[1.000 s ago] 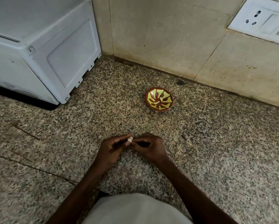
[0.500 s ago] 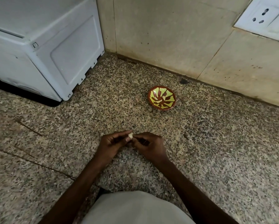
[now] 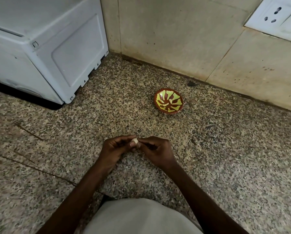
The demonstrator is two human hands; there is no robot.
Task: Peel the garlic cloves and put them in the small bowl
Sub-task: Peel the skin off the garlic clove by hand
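A pale garlic clove [image 3: 135, 141] is pinched between the fingertips of both hands, low over the speckled granite counter [image 3: 225, 157]. My left hand [image 3: 114, 151] grips it from the left, and my right hand [image 3: 155, 152] meets it from the right with curled fingers. The small bowl [image 3: 168, 103], brown with a yellow-green pattern, sits on the counter beyond my hands and a little to the right, near the wall. Whether anything lies inside it I cannot tell against the pattern.
A white appliance [image 3: 45, 46] fills the back left corner. A tiled wall [image 3: 183, 36] runs behind the bowl, with a white socket plate [image 3: 278, 16] at the top right. My pale shirt [image 3: 141, 217] shows at the bottom edge.
My hands stay together on the clove with only small finger movements. The view has shifted slightly, so the bowl and appliance sit a little further right in frame.
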